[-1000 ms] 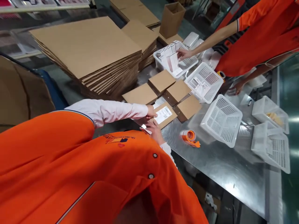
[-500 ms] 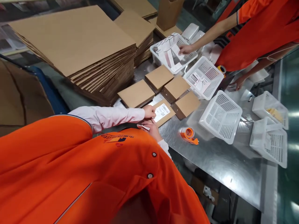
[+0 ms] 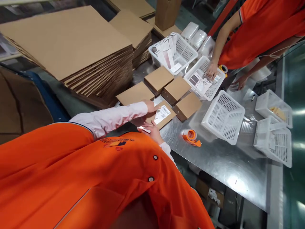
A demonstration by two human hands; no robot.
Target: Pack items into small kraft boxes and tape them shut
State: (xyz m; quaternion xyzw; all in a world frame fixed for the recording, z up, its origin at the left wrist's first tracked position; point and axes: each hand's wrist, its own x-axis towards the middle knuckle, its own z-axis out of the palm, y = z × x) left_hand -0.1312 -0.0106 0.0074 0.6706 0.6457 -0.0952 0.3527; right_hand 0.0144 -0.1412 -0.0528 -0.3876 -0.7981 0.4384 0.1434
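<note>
Across the metal worktop (image 3: 209, 159) stood white baskets: the upper-centre basket (image 3: 187, 51) held slim white boxes, the basket (image 3: 203, 65) under a co-worker's hand (image 3: 211, 70) small printed packets. Closed brown cartons (image 3: 159, 78) adjoined the labelled carton (image 3: 168, 118) at mid-frame. Its white label (image 3: 162, 114) bore a barcode and print too small to read. The left hand (image 3: 150, 106) had partly curled fingers, one extended to the label; the right hand (image 3: 154, 132) had loosely bent fingers at the carton's near edge, its grip on a white slip (image 3: 144, 129) unclear.
</note>
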